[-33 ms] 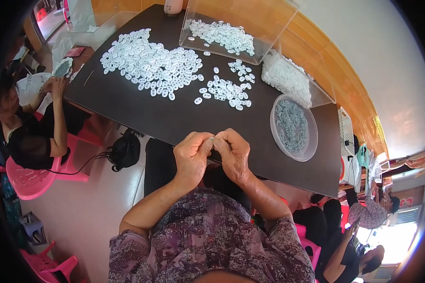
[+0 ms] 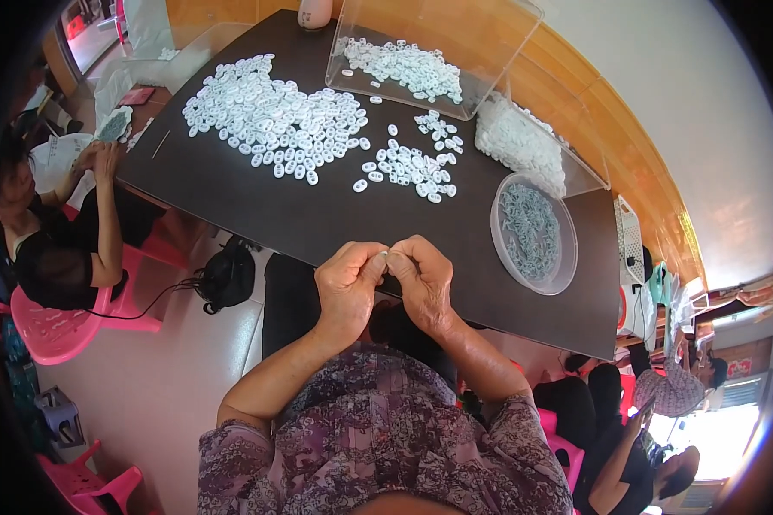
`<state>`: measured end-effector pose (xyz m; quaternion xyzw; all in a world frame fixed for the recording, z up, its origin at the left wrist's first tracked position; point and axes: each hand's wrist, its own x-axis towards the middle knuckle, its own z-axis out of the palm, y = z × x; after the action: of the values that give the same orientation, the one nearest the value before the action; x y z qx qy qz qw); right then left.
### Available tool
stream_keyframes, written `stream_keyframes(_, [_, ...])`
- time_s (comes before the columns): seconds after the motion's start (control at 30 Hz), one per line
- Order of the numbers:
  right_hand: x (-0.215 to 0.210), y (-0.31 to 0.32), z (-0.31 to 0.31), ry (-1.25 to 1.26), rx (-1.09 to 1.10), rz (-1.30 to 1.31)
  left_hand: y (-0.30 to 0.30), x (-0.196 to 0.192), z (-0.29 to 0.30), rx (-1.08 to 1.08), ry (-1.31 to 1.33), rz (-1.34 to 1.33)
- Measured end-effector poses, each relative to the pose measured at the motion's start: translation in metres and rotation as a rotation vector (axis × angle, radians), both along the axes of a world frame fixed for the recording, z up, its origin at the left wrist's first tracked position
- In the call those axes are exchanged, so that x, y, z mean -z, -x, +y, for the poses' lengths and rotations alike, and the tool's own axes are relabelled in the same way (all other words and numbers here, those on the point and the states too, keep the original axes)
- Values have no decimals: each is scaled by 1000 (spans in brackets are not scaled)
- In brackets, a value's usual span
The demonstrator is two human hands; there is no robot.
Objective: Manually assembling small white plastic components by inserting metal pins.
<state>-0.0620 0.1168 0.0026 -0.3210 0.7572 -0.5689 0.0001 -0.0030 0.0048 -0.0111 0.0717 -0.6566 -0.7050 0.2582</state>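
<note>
At tabletop (image 2: 258,215) near edge | left hand (image 2: 348,287) and right hand (image 2: 421,279) pinch one small white piece (image 2: 384,255) together, grips closed | round tray (image 2: 532,233) holds grey parts, box (image 2: 421,60) part-filled | big white pile (image 2: 270,116) left, likely much remaining

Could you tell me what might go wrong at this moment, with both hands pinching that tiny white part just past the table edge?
1. The left hand and right hand pinch a small white piece over the table edge; a slip would likely drop it to the lap or floor.
2. The small pile of white oval parts lies loose; a reaching sleeve could scatter it.
3. The round clear dish of grey rings sits beside the right hand and might get knocked.
</note>
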Motion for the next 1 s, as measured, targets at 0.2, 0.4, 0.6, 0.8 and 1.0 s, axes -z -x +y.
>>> stream_keyframes(0.2, [-12, 9, -13, -85, -19, 48, 6, -1, -18, 95, -496, -72])
stream_keyframes(0.4, [-5, 55, -40, -196, 184, 481, 3, 1, -36, 29, -525, -80])
stream_keyframes(0.6, [19, 78, -67, -477, 169, 769, 0, 2, -42, -20, -531, -48])
stream_keyframes(0.8, [21, 81, -61, -633, 60, 866, -3, 4, -47, -9, -549, -52])
stream_keyframes(1.0, [7, 56, -31, -165, -91, 136, -1, -2, -39, 41, -566, -70])
